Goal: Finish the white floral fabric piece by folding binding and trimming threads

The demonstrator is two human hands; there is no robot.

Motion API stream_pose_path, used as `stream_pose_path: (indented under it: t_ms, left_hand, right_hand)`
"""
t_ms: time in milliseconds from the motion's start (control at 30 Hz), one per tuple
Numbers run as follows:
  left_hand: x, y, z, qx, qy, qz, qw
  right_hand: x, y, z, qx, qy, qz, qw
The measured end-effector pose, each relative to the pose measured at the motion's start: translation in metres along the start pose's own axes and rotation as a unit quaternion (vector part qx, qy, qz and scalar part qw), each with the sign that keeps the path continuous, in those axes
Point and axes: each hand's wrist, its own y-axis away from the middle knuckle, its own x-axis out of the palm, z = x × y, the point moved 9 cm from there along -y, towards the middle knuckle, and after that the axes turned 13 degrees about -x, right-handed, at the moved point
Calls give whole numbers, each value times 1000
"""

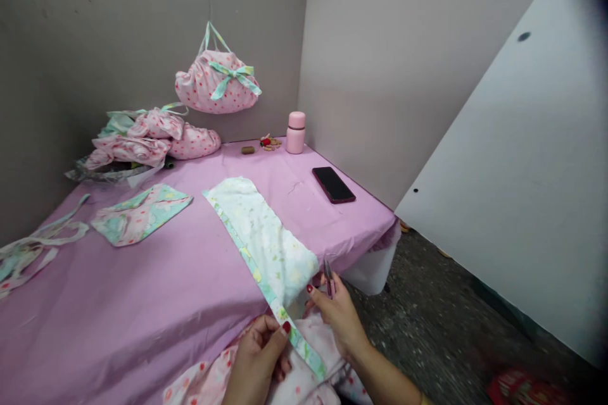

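Observation:
My left hand [259, 357] pinches a long green patterned fabric strip [266, 291] near the table's front edge. The strip runs along the edge of a white fabric piece [263, 234] lying on the pink tablecloth [156, 291]. My right hand [339, 316] is closed around small thread snips [327, 277], points up, just right of the white piece's near end. Pink spotted fabric [304, 380] lies bunched below both hands.
A black phone [333, 185] lies at the table's right side, with a pink bottle [295, 133] behind it. Finished pink pouches [152, 139] are piled at the back left, and one pouch [216, 82] hangs on the wall. A green and pink fabric piece [137, 214] and loose strips [33, 247] lie left.

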Motion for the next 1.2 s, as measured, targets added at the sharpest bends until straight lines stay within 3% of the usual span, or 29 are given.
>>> stream_pose_path:
  t_ms: [200,400,700,967,1067,1200]
  left_hand:
    - [0,0,-5,1,14,-5,1000]
    - [-5,-1,-14,6,54,-30,998]
    - [-3,3,-2,-23,54,-28,998]
    - [7,4,9,-47,45,-3,998]
    - [6,4,12,-57,42,-3,997]
    - [6,2,15,-63,37,-1,997]
  right_hand:
    - [-8,1,-10,15,-16,-4,1000]
    - [-11,1,-17,33,-12,29,999]
    - [-41,9,9,6,20,37,999]
    - [-65,17,22,-20,114,41,992]
    - [-57,22,33,-21,98,36,994]
    - [-11,45,32,51,64,183,980]
